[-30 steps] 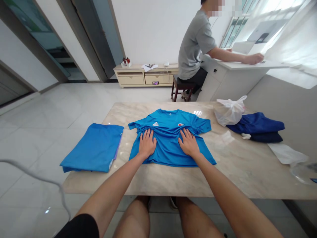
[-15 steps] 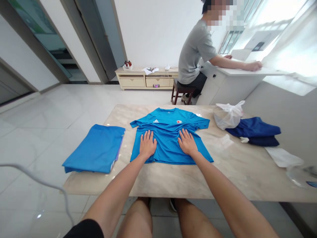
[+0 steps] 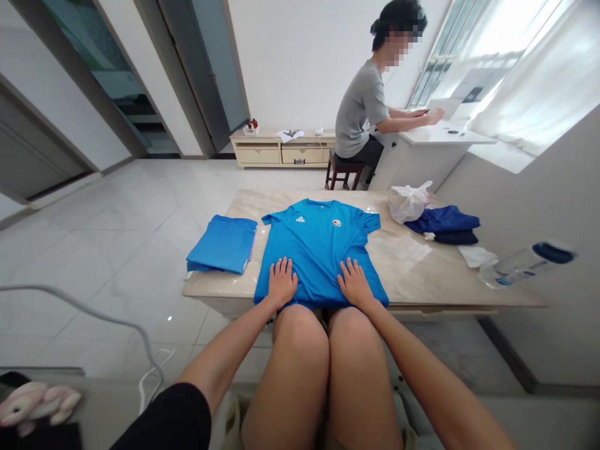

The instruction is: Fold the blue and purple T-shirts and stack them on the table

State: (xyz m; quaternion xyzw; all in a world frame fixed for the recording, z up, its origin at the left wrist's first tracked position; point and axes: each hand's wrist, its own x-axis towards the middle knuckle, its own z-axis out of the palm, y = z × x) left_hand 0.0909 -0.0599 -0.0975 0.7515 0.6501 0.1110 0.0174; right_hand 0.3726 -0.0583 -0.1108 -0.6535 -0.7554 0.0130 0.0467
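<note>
Shirt (image 3: 319, 250) now smoothed, left hand (image 3: 281, 284), right hand (image 3: 355, 286), fingers flat, folded cloth (image 3: 224, 244) beside.

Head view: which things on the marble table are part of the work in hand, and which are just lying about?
In hand:
- blue t-shirt, spread flat, hem at the near edge
- left hand and right hand, both pressed flat on its lower part

Lying about:
- folded blue garment, left of it
- white plastic bag
- dark blue clothes
- plastic bottle, on its side
</note>
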